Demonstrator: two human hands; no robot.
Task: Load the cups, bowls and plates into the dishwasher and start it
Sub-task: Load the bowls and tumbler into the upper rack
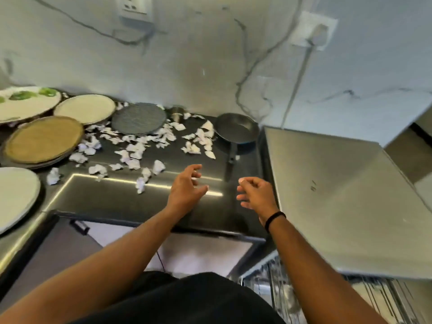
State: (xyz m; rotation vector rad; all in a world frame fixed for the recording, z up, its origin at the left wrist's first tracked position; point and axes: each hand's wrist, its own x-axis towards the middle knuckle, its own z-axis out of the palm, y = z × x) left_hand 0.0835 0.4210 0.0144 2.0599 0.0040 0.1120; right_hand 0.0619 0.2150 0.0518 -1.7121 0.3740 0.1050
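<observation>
Your dark shirt point(187, 300) fills the bottom edge, and both bare forearms reach forward from it over the black counter point(121, 202). Your left hand point(184, 188) hovers above the counter with fingers spread and loosely curled, holding nothing. Your right hand point(256, 192) hovers beside it, apart from it, fingers also loosely bent and holding nothing; a black band point(275, 219) circles that wrist.

Just beyond the hands, a black frying pan point(237, 128) sits near the counter's back right corner, its handle point(230, 161) pointing toward you. Torn scraps of white paper point(138, 148) lie scattered over the middle of the counter.

The plates are all to your left: a dark grey round plate point(138, 118) among the scraps near the wall, a cream plate point(85, 108) beside it, a tan plate point(43, 139) on a stack in front of that, a large white plate with green patches point(25, 101) at the far left, and a pale plate point(16, 195) cut off by the left edge. A small metal cup point(176, 113) stands against the wall behind the grey plate.

To your right a steel surface point(339, 195) lies level with the counter, and wire racks point(280, 291) show beneath its near edge. Two wall sockets point(136, 8) sit on the marbled wall.
</observation>
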